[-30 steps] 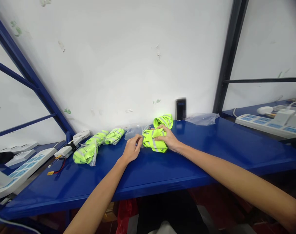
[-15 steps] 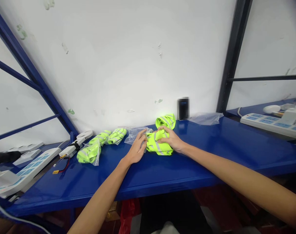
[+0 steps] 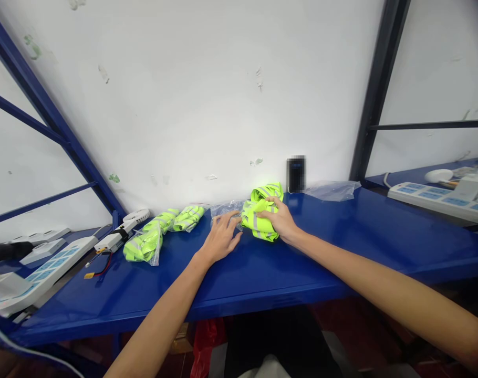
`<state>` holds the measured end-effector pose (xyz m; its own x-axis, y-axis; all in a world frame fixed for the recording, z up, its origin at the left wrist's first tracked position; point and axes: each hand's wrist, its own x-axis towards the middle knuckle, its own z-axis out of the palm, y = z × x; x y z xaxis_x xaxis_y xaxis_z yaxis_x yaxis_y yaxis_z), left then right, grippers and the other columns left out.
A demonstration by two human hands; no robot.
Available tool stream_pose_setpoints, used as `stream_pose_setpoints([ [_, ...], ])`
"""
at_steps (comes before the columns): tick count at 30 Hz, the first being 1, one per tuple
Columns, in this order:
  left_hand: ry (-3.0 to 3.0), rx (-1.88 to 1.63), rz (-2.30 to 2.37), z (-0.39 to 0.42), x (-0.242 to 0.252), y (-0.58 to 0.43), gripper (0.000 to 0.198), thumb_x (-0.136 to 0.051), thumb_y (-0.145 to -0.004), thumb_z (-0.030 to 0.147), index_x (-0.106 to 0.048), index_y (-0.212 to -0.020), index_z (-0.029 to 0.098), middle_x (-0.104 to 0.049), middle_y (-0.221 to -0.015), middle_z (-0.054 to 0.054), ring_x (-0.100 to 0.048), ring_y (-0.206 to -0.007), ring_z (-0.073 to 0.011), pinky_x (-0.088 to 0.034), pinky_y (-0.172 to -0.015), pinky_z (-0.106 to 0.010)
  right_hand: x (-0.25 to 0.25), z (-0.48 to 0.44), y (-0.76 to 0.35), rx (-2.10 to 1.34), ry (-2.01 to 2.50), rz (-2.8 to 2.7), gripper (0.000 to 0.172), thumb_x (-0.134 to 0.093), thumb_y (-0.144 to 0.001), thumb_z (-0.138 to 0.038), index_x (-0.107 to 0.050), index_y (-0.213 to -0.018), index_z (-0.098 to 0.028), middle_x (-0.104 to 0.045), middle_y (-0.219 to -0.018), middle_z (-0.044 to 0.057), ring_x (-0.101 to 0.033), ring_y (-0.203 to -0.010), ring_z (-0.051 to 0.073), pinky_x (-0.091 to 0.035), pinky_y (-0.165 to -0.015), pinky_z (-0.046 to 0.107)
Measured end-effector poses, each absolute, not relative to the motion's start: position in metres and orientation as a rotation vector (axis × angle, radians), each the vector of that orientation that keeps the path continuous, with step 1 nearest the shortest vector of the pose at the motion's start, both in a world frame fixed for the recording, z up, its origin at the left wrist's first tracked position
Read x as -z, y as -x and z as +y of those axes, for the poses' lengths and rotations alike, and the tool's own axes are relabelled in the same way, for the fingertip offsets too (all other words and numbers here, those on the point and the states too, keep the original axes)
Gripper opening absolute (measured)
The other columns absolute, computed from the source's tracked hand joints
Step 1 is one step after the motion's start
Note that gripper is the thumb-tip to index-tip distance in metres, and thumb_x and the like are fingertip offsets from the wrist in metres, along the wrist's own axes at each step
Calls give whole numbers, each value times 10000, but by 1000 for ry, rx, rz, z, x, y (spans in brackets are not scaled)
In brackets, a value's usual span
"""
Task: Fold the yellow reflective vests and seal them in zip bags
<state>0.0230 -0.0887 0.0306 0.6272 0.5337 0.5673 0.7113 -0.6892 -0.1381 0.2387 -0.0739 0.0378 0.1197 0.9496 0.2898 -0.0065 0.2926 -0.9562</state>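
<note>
My right hand [image 3: 279,221] grips a folded neon-yellow reflective vest [image 3: 256,223] on the blue shelf [image 3: 341,247]. My left hand [image 3: 222,236] lies just left of the vest with its fingers stretched out onto a clear plastic bag [image 3: 223,209]. A second folded vest [image 3: 268,191] sits right behind the held one, near the wall.
Several bagged yellow vests [image 3: 144,244] lie to the left, with another bagged one [image 3: 187,218] beside them. A small fan [image 3: 135,216], a red-wired connector [image 3: 99,265] and power strips [image 3: 42,270] are at far left. An empty clear bag [image 3: 332,190], a dark device [image 3: 296,174] and a power strip [image 3: 436,202] are on the right.
Both hands and the vest have moved back toward the wall. My left hand went from pinching at the vest's edge to lying flat with fingers extended on the clear bag.
</note>
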Motion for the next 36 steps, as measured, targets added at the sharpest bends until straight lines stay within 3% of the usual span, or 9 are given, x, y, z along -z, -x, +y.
stream_pose_setpoints([
  [6,2370,764,-984,-85,-28,-17,364,-638,-829,516,-594,-1056,235,-574,-1293,-132,-445,-1266,-339,-307,-1026,-481,-39,-77,-239,-1093,967,-1331,479,-750,-548,-271,-531,-973,-232,-609,-844,-20,-595,-780,207,-475,-686,318],
  [12,2372,826,-1084,-88,-31,-21,917,-668,-718,649,-331,-1439,194,-439,-1454,-182,-315,-1398,-370,-216,-1104,-490,-45,-82,-244,-931,711,-1724,416,-760,-613,-300,-532,-953,-224,-611,-1055,3,-579,-995,229,-456,-874,358],
  [15,2438,786,-1106,-89,-33,-22,913,-667,-712,656,-346,-1431,194,-494,-1412,-181,-403,-1348,-370,-148,-1133,-520,-47,-83,-248,-840,675,-1808,413,-773,-646,-302,-544,-979,-216,-585,-1166,36,-533,-1132,256,-391,-991,400],
  [19,2578,765,-1172,-88,-36,-18,947,-700,-633,704,-389,-1382,215,-588,-1308,-143,-555,-1191,-352,-111,-1137,-564,-45,-82,-249,-686,654,-1891,409,-775,-675,-311,-559,-1011,-225,-581,-1126,43,-538,-1096,262,-394,-983,427],
  [24,2734,674,-1240,-85,-41,-13,957,-696,-578,756,-421,-1329,231,-585,-1289,-124,-526,-1212,-355,-137,-1138,-552,-40,-90,-244,-577,567,-2010,319,-731,-733,-232,-579,-1013,-239,-558,-1204,69,-523,-1161,261,-374,-1024,452],
  [28,2719,640,-1198,-86,-39,-15,1009,-703,-572,753,-391,-1354,199,-567,-1292,-145,-490,-1247,-365,-99,-1145,-580,-36,-97,-242,-520,560,-2122,332,-704,-740,-154,-582,-1037,-241,-388,-1411,102,-420,-1307,285,-366,-1051,461],
  [30,2720,603,-1181,-90,-39,-15,1026,-695,-617,723,-328,-1407,181,-503,-1370,-169,-410,-1329,-373,-90,-1158,-582,-35,-97,-242,-491,602,-2138,345,-714,-730,-154,-583,-1039,-239,-321,-1462,105,-374,-1348,310,-349,-1067,487],
  [32,2735,567,-1167,-95,-41,-13,947,-669,-714,626,-261,-1450,190,-443,-1439,-164,-362,-1378,-344,-86,-1179,-558,-34,-95,-242,-468,634,-2132,349,-720,-726,-159,-580,-1036,-238,-393,-1406,110,-432,-1301,309,-364,-1053,498],
  [36,2666,638,-1174,-98,-47,-7,752,-621,-801,493,-305,-1433,236,-503,-1413,-107,-468,-1308,-280,-68,-1200,-521,-28,-95,-239,-346,572,-2116,372,-665,-706,-64,-589,-1031,-228,-509,-1270,110,-531,-1185,277,-433,-994,459],
])
